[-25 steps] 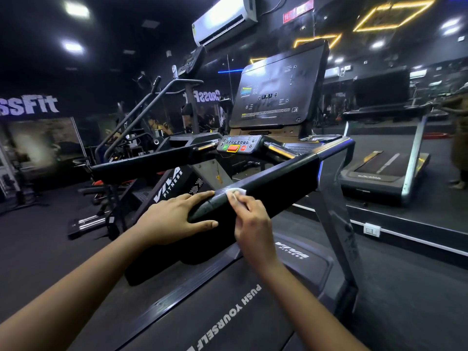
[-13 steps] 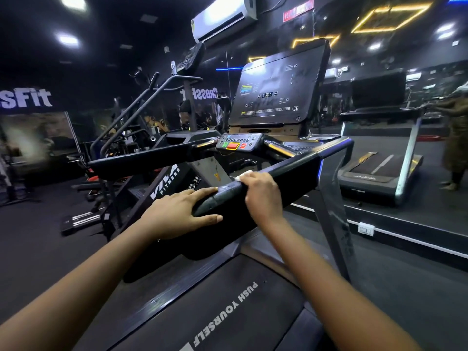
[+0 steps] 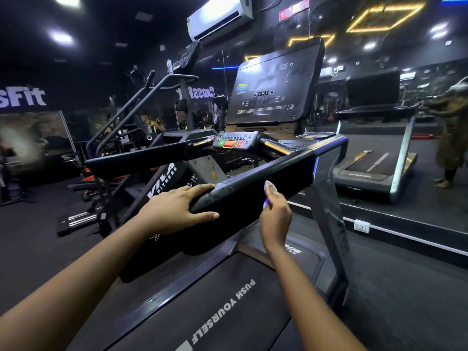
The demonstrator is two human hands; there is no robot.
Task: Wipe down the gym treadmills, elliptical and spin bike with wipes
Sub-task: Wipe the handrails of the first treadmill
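I stand on a black treadmill, its belt (image 3: 228,310) printed with "PUSH YOURSELF". The right handrail (image 3: 266,178) runs from its near end up to the console (image 3: 273,87). My left hand (image 3: 174,211) grips the near end of that rail, fingers on top and thumb on the inner side. My right hand (image 3: 274,219) pinches a small white wipe (image 3: 269,187) and presses it against the rail's inner side face. The control panel (image 3: 234,141) with green and red buttons sits between the two rails.
The left handrail (image 3: 141,158) lies across to the left. A stair-climber frame (image 3: 141,102) and other machines stand at the left. A wall mirror on the right reflects a second treadmill (image 3: 377,160) and a standing person (image 3: 453,133).
My right hand came off the top of the rail, where it lay half a second ago, and moved right and down onto the rail's side face with the wipe. The left hand kept its hold.
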